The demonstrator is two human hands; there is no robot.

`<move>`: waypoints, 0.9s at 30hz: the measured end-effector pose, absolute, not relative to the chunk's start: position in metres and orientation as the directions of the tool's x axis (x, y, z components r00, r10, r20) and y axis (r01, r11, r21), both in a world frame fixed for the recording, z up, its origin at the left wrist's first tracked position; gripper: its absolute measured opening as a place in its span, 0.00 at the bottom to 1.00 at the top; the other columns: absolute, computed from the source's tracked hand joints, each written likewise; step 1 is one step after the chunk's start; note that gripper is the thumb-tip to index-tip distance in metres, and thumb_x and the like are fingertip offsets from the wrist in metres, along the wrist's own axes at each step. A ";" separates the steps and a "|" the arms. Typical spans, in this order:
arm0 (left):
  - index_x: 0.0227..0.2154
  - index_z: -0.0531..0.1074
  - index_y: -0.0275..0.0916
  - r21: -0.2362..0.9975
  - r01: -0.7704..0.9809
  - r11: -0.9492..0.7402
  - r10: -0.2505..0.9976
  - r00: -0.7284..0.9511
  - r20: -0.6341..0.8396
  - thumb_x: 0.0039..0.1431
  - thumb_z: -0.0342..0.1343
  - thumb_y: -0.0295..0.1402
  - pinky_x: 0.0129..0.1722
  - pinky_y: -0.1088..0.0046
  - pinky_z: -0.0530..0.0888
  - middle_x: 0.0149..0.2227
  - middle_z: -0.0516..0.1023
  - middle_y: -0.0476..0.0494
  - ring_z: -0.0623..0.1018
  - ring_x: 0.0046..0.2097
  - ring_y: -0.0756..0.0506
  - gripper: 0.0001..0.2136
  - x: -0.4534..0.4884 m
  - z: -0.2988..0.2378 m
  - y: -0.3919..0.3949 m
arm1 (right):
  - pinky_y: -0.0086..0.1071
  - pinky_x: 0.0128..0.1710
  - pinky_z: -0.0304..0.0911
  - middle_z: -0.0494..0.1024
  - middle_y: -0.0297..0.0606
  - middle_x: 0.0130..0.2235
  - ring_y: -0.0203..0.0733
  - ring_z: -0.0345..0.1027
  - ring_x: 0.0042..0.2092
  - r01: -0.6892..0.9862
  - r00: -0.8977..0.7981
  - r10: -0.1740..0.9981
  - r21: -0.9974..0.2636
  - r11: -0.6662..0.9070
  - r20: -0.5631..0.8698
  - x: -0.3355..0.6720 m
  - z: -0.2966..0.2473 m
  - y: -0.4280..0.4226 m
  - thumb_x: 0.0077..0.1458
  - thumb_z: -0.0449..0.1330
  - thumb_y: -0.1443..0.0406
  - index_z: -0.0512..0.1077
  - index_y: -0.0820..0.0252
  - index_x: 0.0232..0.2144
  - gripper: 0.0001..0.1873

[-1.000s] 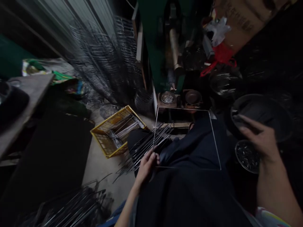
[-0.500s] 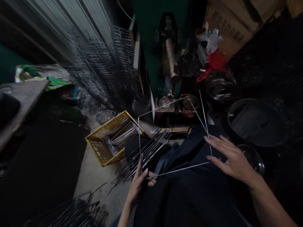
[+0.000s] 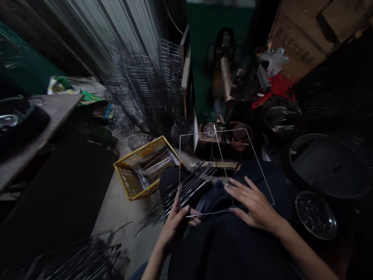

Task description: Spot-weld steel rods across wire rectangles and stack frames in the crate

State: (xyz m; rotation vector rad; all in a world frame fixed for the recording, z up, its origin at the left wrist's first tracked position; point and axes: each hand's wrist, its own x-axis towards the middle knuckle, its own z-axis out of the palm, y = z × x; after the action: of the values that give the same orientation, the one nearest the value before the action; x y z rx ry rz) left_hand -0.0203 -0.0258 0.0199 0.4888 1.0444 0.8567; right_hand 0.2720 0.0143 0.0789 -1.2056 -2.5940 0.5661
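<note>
A thin metal wire bent into an angular frame [image 3: 259, 163] is held up above my lap. My left hand [image 3: 176, 219] grips its left side low down, with the thumb and fingers closed around the wire. At the other side, my right hand [image 3: 253, 200] has its thumb and fingertips on a straight end section, which slants up across the frame. The frame's right leg passes behind my right hand. Several loose metal rods [image 3: 198, 181] lie across my left thigh, just beyond my left hand.
A yellow plastic crate [image 3: 128, 190] with wire pieces stands on the floor at left. Stacked wire racks [image 3: 140, 77] lean behind it. Ahead is a green machine [image 3: 201, 70] with a small dish [image 3: 210, 130]. At right sit a round bowl [image 3: 316, 216] and a large dark basin [image 3: 329, 167].
My right hand has moved left with the end section of wire, which now crosses inside the frame. My left hand keeps its grip. The view has shifted slightly left.
</note>
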 end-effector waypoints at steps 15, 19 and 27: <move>0.67 0.23 0.47 0.709 -0.384 0.591 0.806 0.301 -0.509 0.61 0.56 0.38 0.30 0.69 0.74 0.32 0.81 0.38 0.81 0.30 0.42 0.47 -0.006 0.012 -0.018 | 0.56 0.64 0.44 0.66 0.44 0.61 0.49 0.51 0.66 0.674 -0.623 0.782 -0.496 0.548 0.016 0.265 0.060 0.015 0.61 0.57 0.60 0.56 0.56 0.65 0.31; 0.67 0.23 0.47 0.715 -0.376 0.589 0.808 0.295 -0.510 0.61 0.57 0.38 0.30 0.70 0.74 0.32 0.81 0.38 0.81 0.30 0.42 0.47 -0.004 0.011 -0.017 | 0.54 0.64 0.45 0.66 0.44 0.61 0.48 0.51 0.66 0.672 -0.618 0.785 -0.488 0.557 0.044 0.266 0.057 0.014 0.61 0.57 0.61 0.56 0.57 0.64 0.31; 0.67 0.23 0.46 0.730 -0.379 0.569 0.821 0.302 -0.484 0.61 0.56 0.37 0.28 0.71 0.74 0.32 0.81 0.38 0.80 0.29 0.42 0.46 -0.002 0.008 -0.015 | 0.53 0.62 0.48 0.68 0.45 0.60 0.49 0.54 0.65 0.680 -0.602 0.797 -0.497 0.538 0.039 0.265 0.058 0.014 0.60 0.58 0.61 0.58 0.57 0.63 0.31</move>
State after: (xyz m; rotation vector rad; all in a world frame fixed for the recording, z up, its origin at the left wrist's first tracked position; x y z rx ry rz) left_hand -0.0025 -0.0150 0.0085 0.5423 0.9611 0.8494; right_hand 0.2652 0.0137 0.0579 -1.2370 -2.5171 0.6450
